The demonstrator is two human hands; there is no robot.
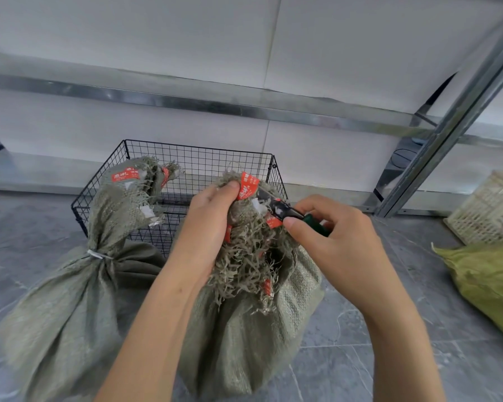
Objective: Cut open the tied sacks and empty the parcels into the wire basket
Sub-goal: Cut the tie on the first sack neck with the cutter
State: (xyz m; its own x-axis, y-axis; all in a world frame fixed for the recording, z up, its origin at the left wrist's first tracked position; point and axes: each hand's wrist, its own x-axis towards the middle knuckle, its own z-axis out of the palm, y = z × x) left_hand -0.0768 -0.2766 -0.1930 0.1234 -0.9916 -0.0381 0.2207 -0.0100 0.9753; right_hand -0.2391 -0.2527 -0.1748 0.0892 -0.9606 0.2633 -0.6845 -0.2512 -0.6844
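Two grey-green woven sacks stand on the floor in front of a black wire basket [204, 158]. The left sack [70, 300] is tied at its neck with a white tie [95, 254]. My left hand [209, 224] grips the frayed neck of the right sack [244, 329], which carries red labels. My right hand [334, 233] holds a cutter with a green handle [282, 211], its dark blade end at that sack's neck. Whether this sack's tie is cut stays hidden by my hands. No parcels show.
A metal shelf frame [447, 132] runs along the white wall behind the basket, with its upright post at the right. A pale plastic crate [488, 210] and a yellow-green sack [488, 280] lie at the right. The floor is grey tile.
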